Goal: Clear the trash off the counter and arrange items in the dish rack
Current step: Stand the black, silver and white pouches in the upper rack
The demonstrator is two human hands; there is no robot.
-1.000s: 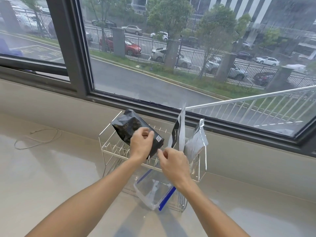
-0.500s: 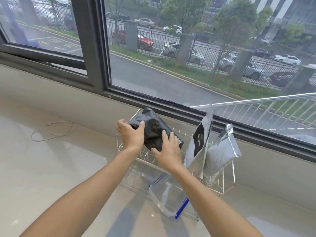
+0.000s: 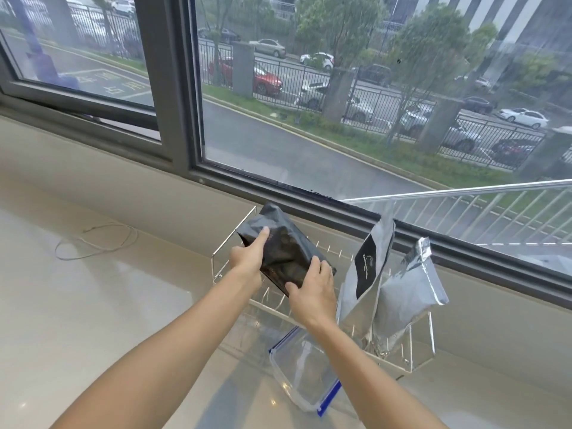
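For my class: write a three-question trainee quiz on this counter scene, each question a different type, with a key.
1. True or false: both hands grip the black pouch.
2. How many silver pouches stand in the dish rack?
3. The clear container has trim of which colour? A red, B blue, C green.

Key: 1 true: left hand and right hand hold it. 2 two: the taller and the shorter. 3 B.
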